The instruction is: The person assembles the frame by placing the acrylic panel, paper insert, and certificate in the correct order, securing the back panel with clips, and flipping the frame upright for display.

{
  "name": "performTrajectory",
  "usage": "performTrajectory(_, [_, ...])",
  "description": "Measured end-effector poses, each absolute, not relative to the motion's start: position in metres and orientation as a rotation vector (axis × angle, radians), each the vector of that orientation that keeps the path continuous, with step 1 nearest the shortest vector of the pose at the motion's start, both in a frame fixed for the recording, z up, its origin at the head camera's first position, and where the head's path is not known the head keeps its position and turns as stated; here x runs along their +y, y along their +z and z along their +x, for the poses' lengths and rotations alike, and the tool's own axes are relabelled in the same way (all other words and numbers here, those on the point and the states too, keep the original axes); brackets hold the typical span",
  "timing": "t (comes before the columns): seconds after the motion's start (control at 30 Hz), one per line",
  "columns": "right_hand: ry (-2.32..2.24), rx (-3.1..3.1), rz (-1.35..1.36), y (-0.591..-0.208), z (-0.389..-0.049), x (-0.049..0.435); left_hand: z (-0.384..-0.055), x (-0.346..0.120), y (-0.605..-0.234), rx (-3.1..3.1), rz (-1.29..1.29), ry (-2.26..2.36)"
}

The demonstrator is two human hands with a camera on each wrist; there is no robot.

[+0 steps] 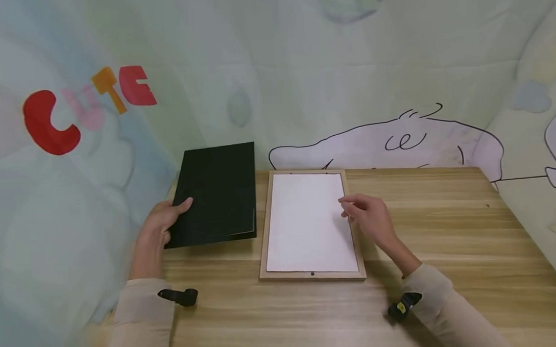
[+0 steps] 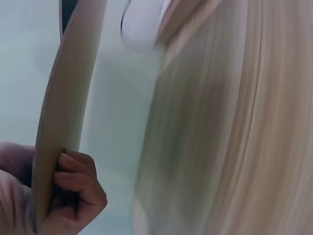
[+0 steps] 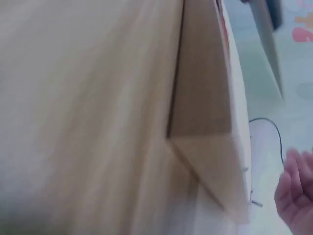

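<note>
My left hand (image 1: 162, 221) grips the left edge of a black board (image 1: 214, 191), thumb on its dark face. In the left wrist view the board's brown underside (image 2: 68, 93) shows, with curled fingers (image 2: 80, 183) against it. The board is tilted above the table, left of a wooden picture frame (image 1: 311, 276). White paper (image 1: 307, 223) fills the frame as it lies flat. Over the frame's right side hovers my right hand (image 1: 369, 216), fingers loosely bent and holding nothing. Part of that hand (image 3: 296, 191) appears at the right wrist view's lower right.
The wood-grain table (image 1: 445, 229) extends to both sides of the frame. A printed curtain (image 1: 293, 91) hangs along the back and sides, with coloured letters at left. Small black devices (image 1: 186, 297) are strapped to both wrists.
</note>
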State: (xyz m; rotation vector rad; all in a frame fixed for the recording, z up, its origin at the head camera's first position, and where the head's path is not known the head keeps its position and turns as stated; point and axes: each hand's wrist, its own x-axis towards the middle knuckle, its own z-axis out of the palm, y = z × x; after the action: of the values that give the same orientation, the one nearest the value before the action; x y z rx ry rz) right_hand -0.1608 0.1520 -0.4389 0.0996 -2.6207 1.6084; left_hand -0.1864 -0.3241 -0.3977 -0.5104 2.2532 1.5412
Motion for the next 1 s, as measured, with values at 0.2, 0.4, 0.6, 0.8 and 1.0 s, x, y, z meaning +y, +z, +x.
performTrajectory(0.2, [2.028, -2.625, 0.283, -0.429, -0.166, 0.144, -0.193, -0.236, -0.402, 2.123, -0.398, 1.698])
performTrajectory(0.4, [2.319, -2.478, 0.108, -0.424, -0.165, 0.149, -0.185, -0.168, -0.411, 2.022, -0.369, 1.772])
performTrajectory(0.6, [2.416, -2.315, -0.166, -0.425, -0.164, 0.158, -0.172, -0.131, -0.417, 1.944, -0.293, 1.831])
performTrajectory(0.8, [2.594, -2.169, -0.264, -0.43, -0.167, 0.164, -0.173, -0.125, -0.423, 2.279, -0.098, 1.7])
performTrajectory(1.0, [2.551, -2.145, -0.389, -0.437, -0.169, 0.172, -0.192, -0.143, -0.442, 3.047, 0.035, 0.979])
